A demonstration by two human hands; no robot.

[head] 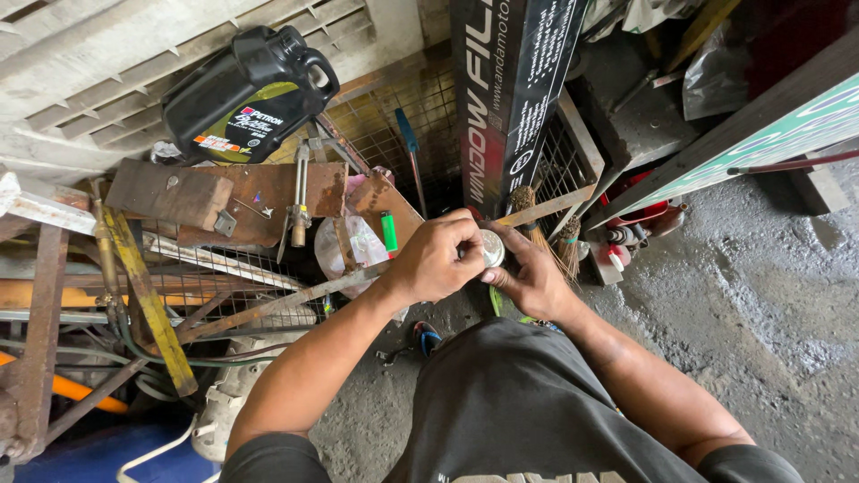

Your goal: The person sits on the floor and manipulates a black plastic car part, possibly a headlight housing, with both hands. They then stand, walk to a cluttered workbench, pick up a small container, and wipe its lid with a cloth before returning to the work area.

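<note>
At centre frame both hands pinch a small round silvery metal cap [491, 248]: left hand [436, 259] fingers clamped over its top, right hand [534, 279] cupping beneath. It looks light, rigid, slippery; the rim seems the best grip.

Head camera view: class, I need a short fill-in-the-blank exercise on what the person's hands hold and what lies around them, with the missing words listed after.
1. The left hand and right hand together hold a small round ______-coloured metal part.
2. The plastic jug lying on the slatted surface is ______ in colour.
3. The lighter beside the left hand is ______.
4. The rack at the left is made of rusty ______.

Missing words: silver; black; green; metal
</note>
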